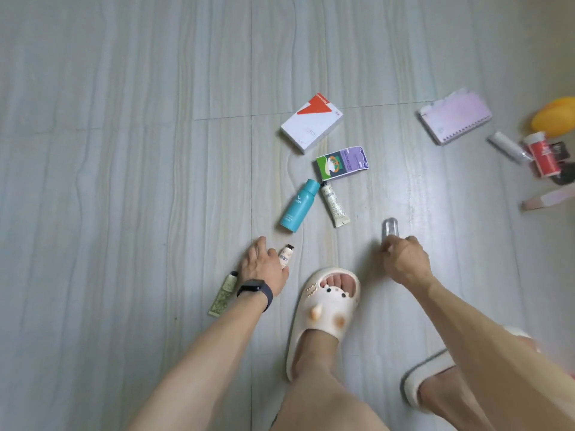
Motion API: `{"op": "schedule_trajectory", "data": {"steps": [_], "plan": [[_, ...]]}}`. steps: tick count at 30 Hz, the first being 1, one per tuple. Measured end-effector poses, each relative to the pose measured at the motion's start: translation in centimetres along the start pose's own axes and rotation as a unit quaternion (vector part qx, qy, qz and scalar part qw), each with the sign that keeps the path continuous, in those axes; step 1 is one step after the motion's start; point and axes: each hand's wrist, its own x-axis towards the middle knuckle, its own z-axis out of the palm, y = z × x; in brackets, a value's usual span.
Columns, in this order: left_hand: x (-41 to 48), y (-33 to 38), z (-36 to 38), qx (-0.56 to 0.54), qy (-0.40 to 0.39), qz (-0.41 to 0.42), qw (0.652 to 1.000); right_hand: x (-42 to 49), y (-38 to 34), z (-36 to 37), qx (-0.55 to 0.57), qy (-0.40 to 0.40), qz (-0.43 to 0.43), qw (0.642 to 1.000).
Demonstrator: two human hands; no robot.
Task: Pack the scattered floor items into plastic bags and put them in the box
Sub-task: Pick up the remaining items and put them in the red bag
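Observation:
My left hand (264, 265) reaches down to the floor and its fingers close around a small cream tube with a dark cap (286, 254). A green patterned tube (223, 293) lies just left of that wrist. My right hand (404, 259) grips a small clear bottle (390, 229), whose top sticks out above the fist. Ahead lie a teal bottle (298, 205), a white tube (334, 205), a purple and green packet (341, 163) and a white box with a red corner (312, 122). No plastic bag or packing box is in view.
My feet in cream slippers (323, 312) stand on the grey tiled floor. At the right lie a pink spiral notebook (454, 118), a white cylinder (505, 147), a red container (543, 157), a yellow object (555, 116) and a pink item (550, 199).

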Motion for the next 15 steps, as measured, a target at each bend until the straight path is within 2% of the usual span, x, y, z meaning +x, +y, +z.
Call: {"op": "schedule_trajectory", "data": {"steps": [2,4,6,10,15], "plan": [[0.1,-0.2,-1.3,0.019,-0.043,0.006,0.999,-0.9,0.7,-1.5,0.05,-0.103,0.019,0.993],[-0.8,0.1,-3.0,0.012,-0.08,0.007,0.997,-2.6,1.7,-4.5,0.043,-0.178,0.026,0.983],[-1.7,0.7,-4.6,-0.003,-0.106,0.015,0.994,-4.2,2.4,-7.9,-0.004,-0.205,0.036,0.978],[-3.5,3.9,-9.6,0.001,-0.077,0.083,0.994,-7.5,3.4,-15.0,-0.119,-0.153,0.043,0.98],[-6.7,12.0,-19.6,0.041,0.014,0.215,0.976,-13.3,6.5,-22.9,-0.034,-0.018,0.026,0.999]]}}
